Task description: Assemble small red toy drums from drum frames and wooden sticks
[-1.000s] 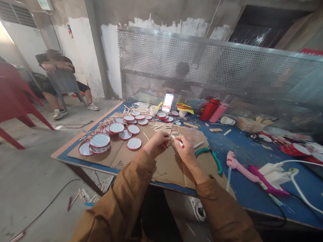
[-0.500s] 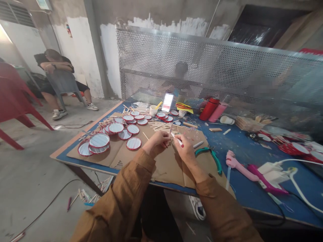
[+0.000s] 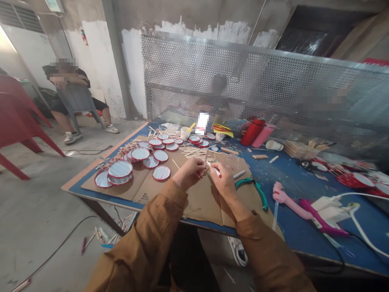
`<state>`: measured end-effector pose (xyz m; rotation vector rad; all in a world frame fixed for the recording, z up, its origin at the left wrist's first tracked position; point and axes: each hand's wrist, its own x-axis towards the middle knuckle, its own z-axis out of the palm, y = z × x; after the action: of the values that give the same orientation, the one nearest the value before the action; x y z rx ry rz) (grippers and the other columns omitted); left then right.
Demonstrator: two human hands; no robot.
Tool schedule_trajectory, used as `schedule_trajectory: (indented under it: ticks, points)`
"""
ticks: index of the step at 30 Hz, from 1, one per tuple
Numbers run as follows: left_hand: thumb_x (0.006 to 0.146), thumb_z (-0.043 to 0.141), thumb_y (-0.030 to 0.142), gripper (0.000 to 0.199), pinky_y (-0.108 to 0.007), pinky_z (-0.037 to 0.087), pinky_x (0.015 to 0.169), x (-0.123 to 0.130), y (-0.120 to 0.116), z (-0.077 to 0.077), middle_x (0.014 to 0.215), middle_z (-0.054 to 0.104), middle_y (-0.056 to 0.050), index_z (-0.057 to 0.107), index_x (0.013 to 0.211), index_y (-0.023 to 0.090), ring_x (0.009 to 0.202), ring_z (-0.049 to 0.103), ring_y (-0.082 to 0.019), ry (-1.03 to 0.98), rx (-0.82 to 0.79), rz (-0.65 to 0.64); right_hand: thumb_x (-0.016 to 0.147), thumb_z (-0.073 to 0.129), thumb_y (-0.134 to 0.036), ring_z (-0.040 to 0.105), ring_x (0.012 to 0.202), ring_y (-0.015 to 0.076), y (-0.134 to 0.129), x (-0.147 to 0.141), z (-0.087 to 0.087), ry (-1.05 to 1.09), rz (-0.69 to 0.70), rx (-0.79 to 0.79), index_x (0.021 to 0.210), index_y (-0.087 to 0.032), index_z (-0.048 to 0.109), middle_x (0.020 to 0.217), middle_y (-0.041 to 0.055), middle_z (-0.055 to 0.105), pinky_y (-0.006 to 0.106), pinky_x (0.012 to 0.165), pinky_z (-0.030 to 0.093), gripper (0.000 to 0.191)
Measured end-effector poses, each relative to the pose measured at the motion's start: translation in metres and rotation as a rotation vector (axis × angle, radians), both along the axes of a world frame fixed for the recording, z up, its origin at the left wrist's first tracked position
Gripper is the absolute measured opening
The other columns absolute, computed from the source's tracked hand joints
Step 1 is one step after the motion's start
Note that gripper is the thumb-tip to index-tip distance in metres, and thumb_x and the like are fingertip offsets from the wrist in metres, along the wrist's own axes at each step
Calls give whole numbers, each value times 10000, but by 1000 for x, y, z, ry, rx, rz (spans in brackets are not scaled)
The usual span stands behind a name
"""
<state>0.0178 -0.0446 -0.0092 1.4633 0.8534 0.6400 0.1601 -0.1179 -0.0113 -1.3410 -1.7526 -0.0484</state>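
Over a brown cardboard sheet (image 3: 200, 202), my left hand (image 3: 191, 172) pinches a small wooden stick (image 3: 206, 155) held upright. My right hand (image 3: 223, 177) is closed on a white marker with a red end (image 3: 216, 170), its tip at the stick. Loose wooden sticks (image 3: 194, 152) lie just beyond my hands. To the left are several round white discs with red rims (image 3: 161, 173), some stacked. Teal pliers (image 3: 258, 190) rest right of my right hand, and a grey pen (image 3: 239, 174) lies near its knuckles.
A pink glue gun (image 3: 291, 205) and white plugs (image 3: 330, 207) lie on the blue table (image 3: 255, 158) at right. Red bottle (image 3: 253, 132), pink bottle (image 3: 263, 135) and paper cup (image 3: 185, 133) stand behind. A perforated metal screen (image 3: 258, 77) backs the table. A person (image 3: 69, 81) sits at left.
My hands keep nearly the same pose on the stick and marker. The seated person at the left has shifted their head and arms slightly.
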Motion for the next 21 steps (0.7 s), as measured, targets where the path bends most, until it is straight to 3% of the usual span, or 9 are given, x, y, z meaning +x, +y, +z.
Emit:
schedule_trajectory:
  ticks: [21]
  points:
    - [811, 543, 109, 128, -200, 463, 454, 1, 2, -3, 430, 523, 33, 529, 684, 118, 391, 525, -82, -30, 8, 20, 865, 481, -325, 623, 717, 185, -1, -2, -1, 48, 10, -38, 851, -196, 613, 783, 52, 688, 285, 677, 459, 185]
